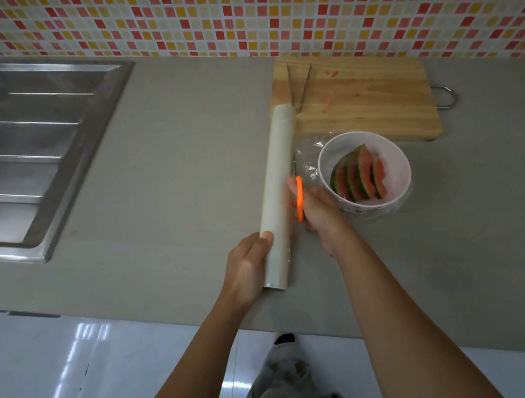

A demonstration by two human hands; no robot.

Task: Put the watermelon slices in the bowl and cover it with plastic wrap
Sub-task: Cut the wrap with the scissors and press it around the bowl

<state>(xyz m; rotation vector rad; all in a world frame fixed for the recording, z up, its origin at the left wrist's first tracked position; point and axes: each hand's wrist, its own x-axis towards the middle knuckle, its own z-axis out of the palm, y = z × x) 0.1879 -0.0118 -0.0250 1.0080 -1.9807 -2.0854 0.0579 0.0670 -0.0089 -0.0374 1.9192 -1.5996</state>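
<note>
Starting at the left, the steel sink (19,142) plays no part. On the grey counter (181,177) the left hand (248,270) wraps its fingers round the near end of the plastic wrap roll (282,188), which lies pointing away toward the wall. Just right of the roll, the right hand (321,213) grips orange-handled scissors (299,199), their blades set at the film (306,160) stretched between roll and bowl. The white bowl (360,208) stands just beside that hand, with the watermelon slices (358,177) already inside, so the first half looks done. Film appears to lie over the bowl and bunch at its base. What seems left is to cut the sheet free and press its edges down. Behind, the wooden cutting board (377,103) carries only metal tongs (301,88) and a red smear.
</note>
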